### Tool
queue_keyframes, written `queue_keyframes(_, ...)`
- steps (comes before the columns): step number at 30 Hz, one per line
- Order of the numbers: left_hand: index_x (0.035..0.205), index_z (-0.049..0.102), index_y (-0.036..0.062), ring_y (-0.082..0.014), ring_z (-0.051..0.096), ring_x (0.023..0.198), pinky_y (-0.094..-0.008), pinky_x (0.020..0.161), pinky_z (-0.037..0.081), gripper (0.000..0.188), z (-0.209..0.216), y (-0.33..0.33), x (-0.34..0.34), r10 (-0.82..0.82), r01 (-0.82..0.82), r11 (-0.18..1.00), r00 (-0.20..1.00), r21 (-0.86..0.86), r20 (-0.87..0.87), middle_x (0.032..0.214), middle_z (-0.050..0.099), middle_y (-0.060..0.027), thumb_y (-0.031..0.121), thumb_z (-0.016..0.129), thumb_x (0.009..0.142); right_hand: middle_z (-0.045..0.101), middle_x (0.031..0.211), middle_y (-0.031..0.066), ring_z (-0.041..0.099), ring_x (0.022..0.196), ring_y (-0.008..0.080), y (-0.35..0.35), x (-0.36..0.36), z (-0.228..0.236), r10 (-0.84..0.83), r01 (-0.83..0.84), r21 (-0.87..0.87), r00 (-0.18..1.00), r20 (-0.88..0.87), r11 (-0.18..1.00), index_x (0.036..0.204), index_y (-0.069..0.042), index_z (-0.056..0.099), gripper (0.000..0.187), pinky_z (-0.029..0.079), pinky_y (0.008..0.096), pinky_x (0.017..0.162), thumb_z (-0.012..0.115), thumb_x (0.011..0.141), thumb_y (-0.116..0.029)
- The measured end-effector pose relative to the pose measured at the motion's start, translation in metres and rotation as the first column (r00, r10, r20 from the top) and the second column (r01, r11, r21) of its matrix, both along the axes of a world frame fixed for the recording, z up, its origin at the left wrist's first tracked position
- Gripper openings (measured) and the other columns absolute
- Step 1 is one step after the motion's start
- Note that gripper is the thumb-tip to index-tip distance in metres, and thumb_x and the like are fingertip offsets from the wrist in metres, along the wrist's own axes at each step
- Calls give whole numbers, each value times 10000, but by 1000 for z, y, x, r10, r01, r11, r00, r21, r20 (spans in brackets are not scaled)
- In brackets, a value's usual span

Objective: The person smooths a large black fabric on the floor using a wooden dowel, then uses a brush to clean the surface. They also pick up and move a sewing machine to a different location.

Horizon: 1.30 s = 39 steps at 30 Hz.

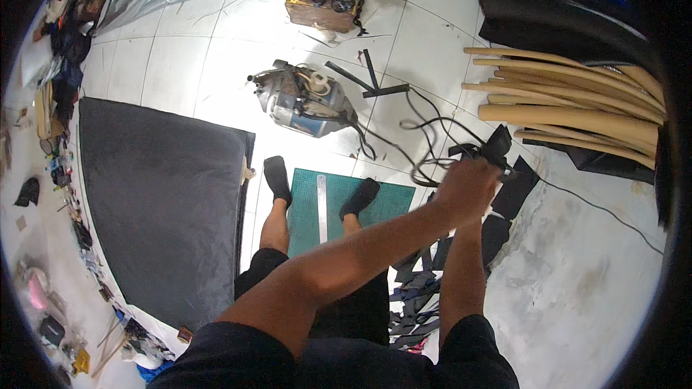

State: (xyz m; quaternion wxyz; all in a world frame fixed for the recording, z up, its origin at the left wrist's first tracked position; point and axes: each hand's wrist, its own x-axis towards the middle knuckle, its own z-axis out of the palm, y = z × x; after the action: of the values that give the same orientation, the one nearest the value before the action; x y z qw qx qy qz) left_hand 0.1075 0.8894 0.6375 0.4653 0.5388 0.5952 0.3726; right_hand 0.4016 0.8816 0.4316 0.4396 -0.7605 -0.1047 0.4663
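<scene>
Both my arms reach to the right and meet there. My left hand (467, 186) crosses over in front, its fingers curled by a dark bundle (494, 145) of black pieces; what they grip I cannot make out. Most of my right hand (489, 210) is hidden behind the left, so its fingers do not show. A loose black cable (427, 148) loops beside the hands. Below them lie flat black strips (516, 191) and a heap of dark scraps (417, 310).
My feet stand by a green cutting mat (306, 227) with a metal ruler (322, 205). A large black sheet (162, 209) lies left. Ahead are a motor (306, 101), black bars (371, 91) and a worn box (322, 7). Tan rods (569, 112) are stacked at right.
</scene>
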Motion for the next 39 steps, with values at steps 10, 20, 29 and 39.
queue_keyframes(10,1416,415,122,-381,468,1193,-523,1030,325,543,-113,-42,67,-159,120,985,911,-125,-381,1300,462,-213,295,542,918,626,756,193,616,683,317,143,57,73,350,-380,-15,835,424,925,872,19,613,345,499,441,658,478,959,-286)
queue_keyframes(20,1230,594,62,-362,507,1187,-429,1012,407,414,-165,-322,-52,241,-412,730,902,-546,-358,1207,580,-197,267,625,872,610,1109,212,587,1073,310,-19,-314,147,801,-856,92,-431,415,-509,1128,7,579,413,477,434,882,706,834,-254)
queue_keyframes(29,1077,629,12,-342,608,960,-422,827,510,294,-116,-571,-134,546,-834,234,539,-500,-642,1009,634,-197,211,652,863,609,1047,248,611,969,392,-11,-439,64,531,-854,-291,-501,683,-431,1178,21,522,606,489,486,826,664,849,-468)
queue_keyframes(39,1070,657,40,-332,627,985,-436,869,496,364,-149,-680,13,673,-426,124,700,-896,-240,1029,656,-188,306,684,823,670,865,219,665,791,409,-29,-494,41,588,-862,-341,-506,631,-376,1159,4,496,595,515,479,700,583,888,-519)
